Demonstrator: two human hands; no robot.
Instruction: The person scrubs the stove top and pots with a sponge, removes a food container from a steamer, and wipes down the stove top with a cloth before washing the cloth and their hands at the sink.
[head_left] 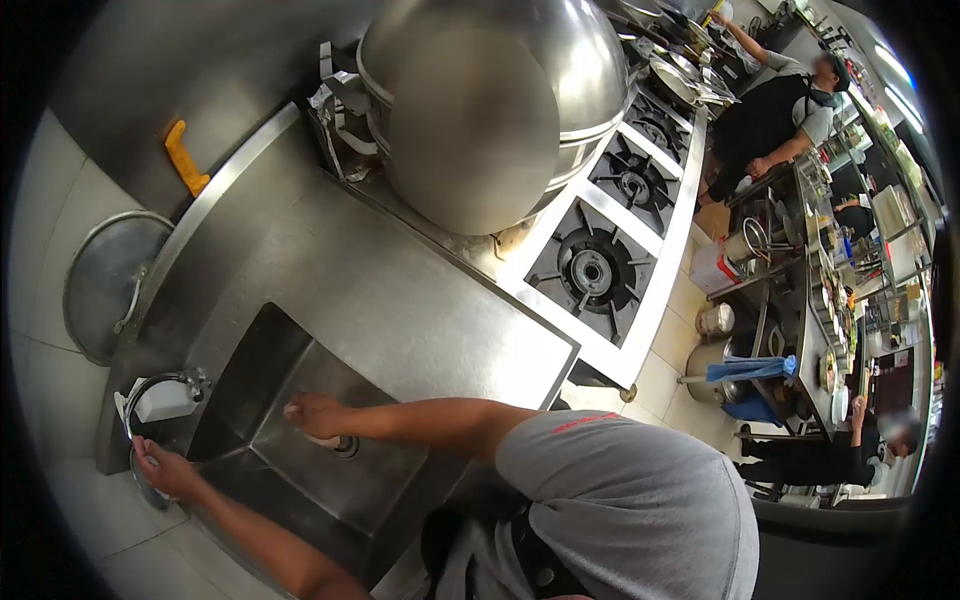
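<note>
My left hand is beside the end of the curved metal faucet, palm partly showing, fingers loosely bent and apart; no held object shows in it. Over the steel sink basin is my right hand, its fingers closed. A pale edge shows below that hand, but what it holds, if anything, is too small to name. The drain lies just beside the right wrist, partly covered by the forearm.
A steel counter borders the sink. Beyond it are a large domed metal vessel and gas burners. A round lid and orange handle are at left. Two people stand near shelves at right.
</note>
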